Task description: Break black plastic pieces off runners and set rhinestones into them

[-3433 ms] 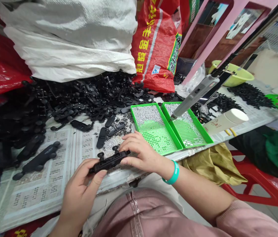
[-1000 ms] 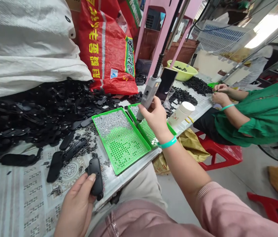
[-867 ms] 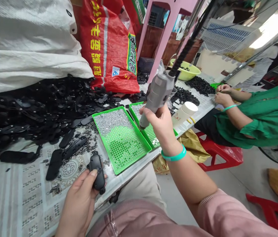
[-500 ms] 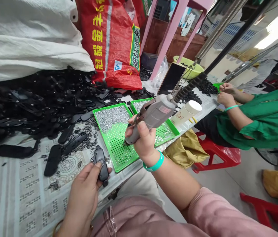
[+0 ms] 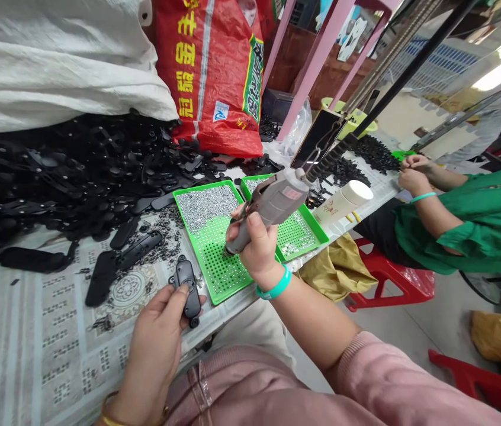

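The left hand (image 5: 155, 349) pinches a small oblong black plastic part (image 5: 187, 290) between thumb and fingers, holding it just above the near table edge beside the closer green tray (image 5: 215, 239). The part is matte and rounded at the ends, with small knobs along its sides. The right hand (image 5: 257, 245) is closed in a fist round a grey electric screwdriver (image 5: 270, 204), tilted so that its tip points down at that tray's perforated floor; whether the tip touches is hard to tell. The tray is shallow bright plastic, its far half heaped with tiny shiny screws. A second green tray (image 5: 297, 228) lies just beside it. The table is covered in printed newspaper (image 5: 32, 331), and a large heap of black plastic parts (image 5: 64, 177) spreads across its far side. A white woven sack (image 5: 64, 59) and a glossy red printed bag (image 5: 217, 71) rise behind. A white cylindrical bottle (image 5: 343, 201) lies on its side beyond the trays. At the right, another person in a green top (image 5: 477, 219) works at the same table, cut off by the frame. The screwdriver's coiled cord runs out of view.
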Tool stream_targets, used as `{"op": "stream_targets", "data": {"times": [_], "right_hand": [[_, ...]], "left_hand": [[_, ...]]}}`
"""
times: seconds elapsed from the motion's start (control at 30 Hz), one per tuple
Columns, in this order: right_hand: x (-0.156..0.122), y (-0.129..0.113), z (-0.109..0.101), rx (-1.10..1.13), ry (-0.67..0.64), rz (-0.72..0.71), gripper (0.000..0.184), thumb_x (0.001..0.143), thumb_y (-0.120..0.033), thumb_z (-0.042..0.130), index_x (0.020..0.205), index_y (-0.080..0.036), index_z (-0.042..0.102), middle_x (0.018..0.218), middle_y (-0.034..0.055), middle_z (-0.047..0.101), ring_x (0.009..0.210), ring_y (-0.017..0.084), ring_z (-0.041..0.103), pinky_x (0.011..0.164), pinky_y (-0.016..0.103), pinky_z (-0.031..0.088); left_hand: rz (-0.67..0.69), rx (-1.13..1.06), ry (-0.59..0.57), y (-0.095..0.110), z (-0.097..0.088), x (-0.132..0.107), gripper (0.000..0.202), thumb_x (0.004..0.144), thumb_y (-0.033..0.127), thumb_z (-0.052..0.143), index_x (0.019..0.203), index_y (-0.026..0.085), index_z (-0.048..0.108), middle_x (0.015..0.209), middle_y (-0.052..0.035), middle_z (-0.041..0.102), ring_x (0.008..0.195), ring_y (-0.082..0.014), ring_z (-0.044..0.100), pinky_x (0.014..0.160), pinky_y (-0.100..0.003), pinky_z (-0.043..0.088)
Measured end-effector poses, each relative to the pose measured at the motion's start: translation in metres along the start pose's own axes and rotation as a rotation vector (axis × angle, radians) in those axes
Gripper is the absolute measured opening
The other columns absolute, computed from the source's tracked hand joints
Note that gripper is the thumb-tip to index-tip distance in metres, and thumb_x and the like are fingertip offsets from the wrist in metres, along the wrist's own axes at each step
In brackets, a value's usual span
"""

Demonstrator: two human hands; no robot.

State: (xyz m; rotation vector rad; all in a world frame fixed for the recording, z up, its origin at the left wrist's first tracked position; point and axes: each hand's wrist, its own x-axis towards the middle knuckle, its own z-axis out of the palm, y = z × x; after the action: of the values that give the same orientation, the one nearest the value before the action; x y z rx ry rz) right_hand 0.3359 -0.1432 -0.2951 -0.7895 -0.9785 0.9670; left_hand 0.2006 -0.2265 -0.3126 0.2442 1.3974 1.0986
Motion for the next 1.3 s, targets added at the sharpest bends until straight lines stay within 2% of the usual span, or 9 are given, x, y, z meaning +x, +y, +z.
{"op": "stream_targets", "data": {"times": [0.23,0.43,0.6,0.73,0.87,1.1,1.3], "right_hand": [[-0.001,0.001,0.0,0.06,-0.016,-0.06,0.022,0.081,-0.04,0.058,0.081,-0.019,0.062,0.052,-0.0044,0.053,0.043,0.008,0.052,0.04,0.02,0.041],[0.001,0.001,0.0,-0.033,0.014,0.015,0.034,0.076,-0.052,0.057,0.078,-0.019,0.057,0.052,-0.0043,0.051,0.041,0.008,0.05,0.04,0.023,0.041],[0.001,-0.021,0.011,0.027,0.061,0.036,0.037,0.075,-0.058,0.052,0.078,-0.021,0.053,0.049,-0.0056,0.046,0.04,0.009,0.048,0.041,0.024,0.041],[-0.008,-0.037,0.03,0.11,0.015,0.092,0.039,0.077,-0.06,0.046,0.075,-0.022,0.053,0.045,-0.0061,0.041,0.037,0.009,0.044,0.038,0.024,0.038],[-0.016,-0.037,0.041,0.14,-0.034,0.16,0.041,0.074,-0.063,0.047,0.073,-0.022,0.052,0.043,-0.0066,0.04,0.035,0.009,0.042,0.037,0.024,0.038],[-0.019,-0.022,0.04,0.258,-0.105,0.16,0.036,0.077,-0.056,0.053,0.077,-0.02,0.057,0.045,-0.0055,0.046,0.038,0.009,0.046,0.038,0.022,0.039],[-0.021,-0.023,0.042,0.278,-0.236,0.164,0.036,0.072,-0.057,0.059,0.072,-0.021,0.052,0.043,-0.007,0.045,0.034,0.008,0.043,0.036,0.021,0.037]], "left_hand": [[-0.02,0.015,0.025,0.001,0.001,0.0,0.028,0.053,0.032,0.075,0.066,0.016,0.056,0.054,0.0043,0.058,0.055,-0.0125,0.059,0.051,-0.021,0.043],[-0.012,0.006,0.006,0.002,0.002,-0.001,0.031,0.052,0.033,0.076,0.069,0.015,0.059,0.059,0.0042,0.06,0.057,-0.0124,0.06,0.054,-0.022,0.046],[0.018,-0.004,-0.023,0.001,0.003,-0.002,0.029,0.053,0.034,0.076,0.066,0.015,0.059,0.057,0.004,0.058,0.056,-0.0114,0.058,0.054,-0.021,0.045],[0.037,0.027,-0.055,0.0,0.003,0.0,0.029,0.056,0.037,0.075,0.065,0.015,0.058,0.056,0.003,0.058,0.054,-0.0109,0.055,0.052,-0.021,0.043],[0.058,0.035,-0.068,-0.002,0.001,0.002,0.03,0.057,0.038,0.075,0.066,0.015,0.057,0.058,0.0027,0.058,0.052,-0.0102,0.052,0.049,-0.021,0.04],[0.09,0.028,-0.101,-0.005,-0.002,0.003,0.026,0.062,0.036,0.073,0.069,0.015,0.059,0.058,0.0042,0.054,0.053,-0.0089,0.048,0.051,-0.021,0.039],[0.133,0.06,-0.12,-0.012,-0.008,0.004,0.022,0.069,0.037,0.069,0.072,0.017,0.06,0.058,0.0043,0.055,0.053,-0.0103,0.048,0.053,-0.022,0.038]]}}
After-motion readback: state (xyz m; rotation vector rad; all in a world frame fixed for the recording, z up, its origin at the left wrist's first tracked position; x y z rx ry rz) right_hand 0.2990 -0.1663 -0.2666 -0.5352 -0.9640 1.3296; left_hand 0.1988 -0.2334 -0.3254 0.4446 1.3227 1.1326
